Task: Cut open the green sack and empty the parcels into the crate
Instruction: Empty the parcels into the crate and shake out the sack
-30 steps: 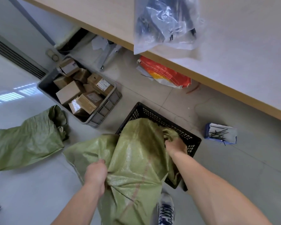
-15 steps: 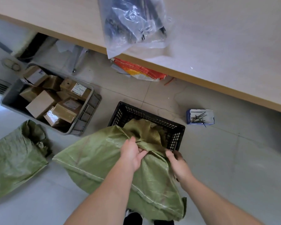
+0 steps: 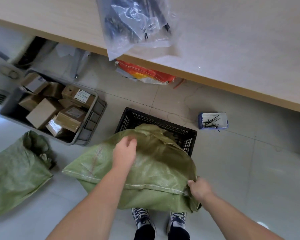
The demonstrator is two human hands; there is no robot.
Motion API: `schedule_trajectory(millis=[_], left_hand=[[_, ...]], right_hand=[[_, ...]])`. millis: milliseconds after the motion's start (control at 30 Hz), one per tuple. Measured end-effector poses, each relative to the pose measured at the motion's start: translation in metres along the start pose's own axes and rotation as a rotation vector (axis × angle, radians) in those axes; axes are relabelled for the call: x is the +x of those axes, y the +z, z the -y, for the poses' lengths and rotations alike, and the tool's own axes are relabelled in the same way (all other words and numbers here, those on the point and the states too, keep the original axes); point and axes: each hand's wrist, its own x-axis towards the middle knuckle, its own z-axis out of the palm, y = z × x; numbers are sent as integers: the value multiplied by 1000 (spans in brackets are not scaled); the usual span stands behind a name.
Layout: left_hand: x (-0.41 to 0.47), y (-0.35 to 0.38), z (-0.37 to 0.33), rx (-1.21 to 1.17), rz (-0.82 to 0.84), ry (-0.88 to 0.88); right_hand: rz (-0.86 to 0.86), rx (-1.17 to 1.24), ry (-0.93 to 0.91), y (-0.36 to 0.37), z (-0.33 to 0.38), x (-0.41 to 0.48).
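Green sack point(image 3: 156, 163) draped over the near rim of the black crate point(image 3: 185, 134), both hands on it.

The right hand point(image 3: 200, 187) is clenched on the sack's stitched bottom corner, while the left hand point(image 3: 125, 153) lies on top with fingers loosely spread, seemingly not gripping, though blur makes that uncertain. The sack's far end hangs into the crate. A grey bin point(image 3: 92, 125) of boxes point(image 3: 42, 113) stands to the left, near a second sack point(image 3: 16, 175).
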Motion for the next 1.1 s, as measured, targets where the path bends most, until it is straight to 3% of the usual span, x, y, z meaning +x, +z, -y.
schedule_trajectory(millis=[67,133,200,267,333,467,567,667,767,833,900,1033,1100], left_hand=[[11,-36,26,250,-262,54],[29,-71,57,417,-359,-62],[41,-93,80,479,-251,-249],[45,-98,97,308,-69,-341],[40,-86,99,113,18,-303],[38,-49,75,273,-71,-83],[30,-38,39,-37,-167,-30],[25,-50,10,-438,-167,-115],[20,-74,-15,-677,-80,-175],[16,-85,-30,-758,30,-110],[9,-87,-40,-617,81,-2],[-11,-67,-56,-17,6,227],[-29,-51,-62,-49,-6,307]], right_hand=[[-66,-24,12,-3,6,1],[-113,-52,5,-12,11,3],[-152,-82,-27,-23,14,7],[-168,-112,-63,-30,14,11],[-174,-125,-89,-34,12,13],[-189,-69,-93,-42,8,11],[-204,64,-91,-50,8,7],[-232,155,-127,-56,11,-3],[-276,228,-206,-67,22,-22],[-346,273,-292,-77,32,-38],[-412,283,-371,-83,41,-51],[-349,332,-390,-81,66,-73],[-333,410,-430,-80,78,-85]])
